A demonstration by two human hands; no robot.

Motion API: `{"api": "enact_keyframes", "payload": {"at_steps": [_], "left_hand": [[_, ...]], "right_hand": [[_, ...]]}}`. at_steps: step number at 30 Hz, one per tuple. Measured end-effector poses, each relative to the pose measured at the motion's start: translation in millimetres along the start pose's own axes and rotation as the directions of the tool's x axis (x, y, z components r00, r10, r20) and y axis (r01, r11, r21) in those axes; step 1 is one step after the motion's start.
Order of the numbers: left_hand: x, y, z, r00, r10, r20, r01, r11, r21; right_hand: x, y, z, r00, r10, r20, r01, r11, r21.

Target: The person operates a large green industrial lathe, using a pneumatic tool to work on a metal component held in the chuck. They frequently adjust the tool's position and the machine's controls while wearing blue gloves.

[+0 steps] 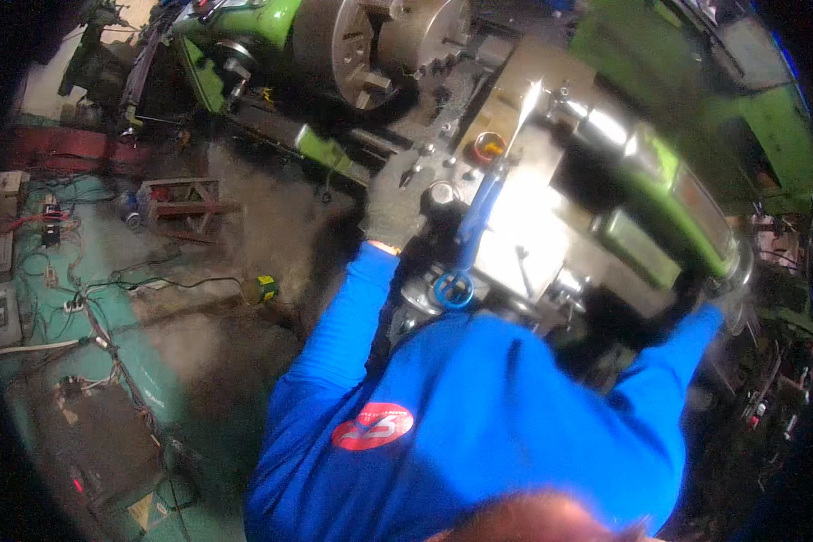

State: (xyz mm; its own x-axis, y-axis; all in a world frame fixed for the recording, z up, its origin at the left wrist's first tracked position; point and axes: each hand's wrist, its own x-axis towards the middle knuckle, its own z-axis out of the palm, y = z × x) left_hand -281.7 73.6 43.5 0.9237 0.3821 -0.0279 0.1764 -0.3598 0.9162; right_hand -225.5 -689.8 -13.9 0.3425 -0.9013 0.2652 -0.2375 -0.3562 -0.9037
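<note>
Where hands blur: glossy green lathe [696, 226]

Green lathe [316, 144]; blue-handled tool [474, 226] on carriage.

Both arms, in bright blue sleeves, reach forward and upward from the torso at the lower edge of the view, the left arm bent at the elbow. The left hand [425, 248] appears dark, perhaps gloved, and looks closed, though blur hides the fingers. The right hand [686, 294] sits at the end of its raised sleeve, too smeared to tell its grip.
</note>
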Motion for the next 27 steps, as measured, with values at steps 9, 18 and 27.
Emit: {"api": "enact_keyframes", "payload": {"at_steps": [9, 18, 27], "left_hand": [[-1, -7, -1, 0.999, 0.042, -0.022, -0.041, 0.997, 0.059], [4, -26, -9, 0.888, 0.439, 0.138, -0.455, 0.792, 0.407], [-3, 0, -9, 0.994, 0.092, 0.055, -0.092, 0.996, 0.000]], "right_hand": [[-1, 8, 17, 0.999, -0.010, 0.049, 0.007, 0.998, 0.068], [-10, 8, 22, 0.996, 0.020, 0.086, -0.031, 0.991, 0.130], [-17, 20, 41, 0.991, 0.023, 0.135, -0.042, 0.989, 0.142]]}}
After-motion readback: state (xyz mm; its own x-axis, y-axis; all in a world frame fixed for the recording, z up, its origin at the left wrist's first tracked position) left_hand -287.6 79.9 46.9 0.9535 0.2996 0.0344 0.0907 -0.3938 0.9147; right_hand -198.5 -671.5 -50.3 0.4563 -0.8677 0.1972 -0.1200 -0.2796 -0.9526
